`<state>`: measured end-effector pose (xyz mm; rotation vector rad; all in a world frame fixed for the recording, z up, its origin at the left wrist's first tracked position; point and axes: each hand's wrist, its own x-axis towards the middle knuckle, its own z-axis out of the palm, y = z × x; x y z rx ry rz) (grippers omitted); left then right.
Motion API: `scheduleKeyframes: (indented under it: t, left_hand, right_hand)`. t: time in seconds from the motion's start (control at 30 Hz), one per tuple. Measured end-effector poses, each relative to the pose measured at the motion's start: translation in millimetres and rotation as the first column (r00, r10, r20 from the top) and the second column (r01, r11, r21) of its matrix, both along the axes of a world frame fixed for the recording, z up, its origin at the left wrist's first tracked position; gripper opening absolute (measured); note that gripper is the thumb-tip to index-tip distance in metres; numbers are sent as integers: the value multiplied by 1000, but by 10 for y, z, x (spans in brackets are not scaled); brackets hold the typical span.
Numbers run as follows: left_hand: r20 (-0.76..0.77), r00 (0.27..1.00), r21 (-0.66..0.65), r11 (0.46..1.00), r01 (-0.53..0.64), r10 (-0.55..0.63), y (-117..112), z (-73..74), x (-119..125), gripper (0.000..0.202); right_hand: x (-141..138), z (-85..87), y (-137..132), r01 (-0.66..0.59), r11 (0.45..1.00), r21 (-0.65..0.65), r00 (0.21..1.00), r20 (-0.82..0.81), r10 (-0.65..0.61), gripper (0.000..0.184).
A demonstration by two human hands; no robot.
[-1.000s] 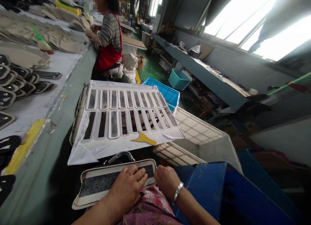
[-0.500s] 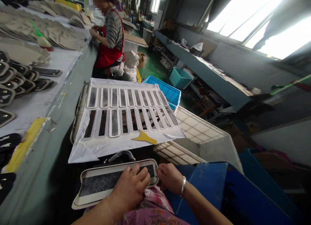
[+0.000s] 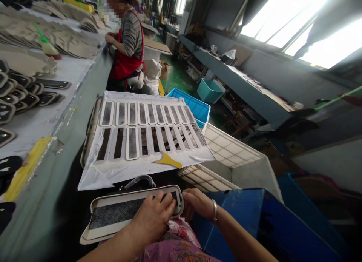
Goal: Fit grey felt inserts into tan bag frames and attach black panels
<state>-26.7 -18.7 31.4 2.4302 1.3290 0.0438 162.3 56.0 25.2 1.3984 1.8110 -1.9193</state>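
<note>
A handbag (image 3: 138, 215) lies across my lap, its cream-rimmed long panel with a dark speckled strip facing up. At its far side rises a wrapped carrying handle (image 3: 140, 181) with gold-coloured fittings. My left hand (image 3: 155, 213) lies on the right part of the panel, fingers stretched over the dark strip. Beside the right end, my right hand (image 3: 198, 202) has its fingers curled against the rim; its fingertips are partly hidden. Just beyond, a yellow Y-shaped tool (image 3: 167, 160) rests on a white-covered rack (image 3: 93, 175).
Cream-edged dark strips (image 3: 132, 143) lie on the rack. Piled pieces (image 3: 21, 92) and a glue bottle (image 3: 48, 47) cover the left worktable (image 3: 82, 88). To the right stand a white crate (image 3: 254, 167) and a blue box (image 3: 232, 216). A person (image 3: 128, 43) in a red apron works ahead.
The handbag has shifted slightly left, its left end lower. My left hand stays on the panel. My right hand has turned a little at the rim, its fingers tucked further under.
</note>
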Motion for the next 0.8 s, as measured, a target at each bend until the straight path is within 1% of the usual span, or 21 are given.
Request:
scheduleKeyframes:
  t: [0.03, 0.07, 0.1, 0.13, 0.2, 0.27, 0.33, 0.43, 0.5, 0.57, 0.63, 0.7, 0.73, 0.77, 0.8]
  left_hand:
    - [0, 1000, -8, 1000, -1, 1, 6, 1, 1, 53]
    - [1, 1000, -14, 1000, -2, 2, 13, 1, 3, 56]
    - [3, 1000, -18, 1000, -4, 5, 21, 0, 5, 58]
    - [5, 1000, -20, 1000, -8, 8, 28, -3, 8, 59]
    - [4, 1000, -22, 1000, -12, 13, 39, -11, 12, 59]
    - [-1, 1000, -22, 1000, -10, 10, 43, -24, 14, 59]
    - [-8, 1000, -21, 1000, -2, 2, 41, -44, 14, 59]
    - [-26, 1000, -16, 1000, 2, -3, 43, -86, 21, 63]
    - [-33, 999, -20, 1000, -1, 0, 49, -106, 35, 66]
    - [-24, 1000, -29, 999, -17, 16, 39, -91, 42, 68]
    - [10, 999, -51, 998, -38, 38, -17, -27, -1, 75]
    - [109, 993, -65, 997, -43, 50, -135, 73, -136, 80]
    - [190, 979, -61, 996, -66, 77, -217, 126, -243, 76]
    - [283, 948, -55, 989, -136, 145, -313, 174, -375, 65]
    - [374, 888, -63, 962, -264, 268, -417, 213, -526, 49]
  right_hand:
    - [43, -60, 21, 52, 992, -118, 997, -58, -59, 28]
    - [83, -125, 39, 101, 963, -250, 983, -127, -136, 27]
    - [120, -192, 51, 136, 919, -371, 957, -190, -219, 28]
    - [151, -257, 60, 157, 874, -459, 926, -238, -291, 32]
    - [186, -365, 73, 166, 826, -539, 882, -294, -369, 39]
    - [185, -421, 90, 159, 806, -570, 875, -298, -383, 42]
    - [152, -409, 120, 159, 812, -562, 905, -245, -346, 44]
    - [78, -291, 182, 160, 867, -472, 962, -124, -245, 43]
    - [28, -195, 206, 151, 903, -403, 980, -61, -191, 41]
    - [-18, -117, 195, 143, 929, -343, 987, -16, -158, 38]
    - [-63, -63, 148, 148, 955, -255, 989, 38, -143, 38]
    - [-106, -28, 92, 154, 974, -165, 985, 104, -138, 38]
    - [-126, -17, 70, 157, 979, -133, 981, 136, -139, 38]
    - [-143, -8, 57, 154, 982, -114, 978, 162, -134, 37]
    - [-159, -1, 52, 147, 984, -104, 975, 185, -126, 37]
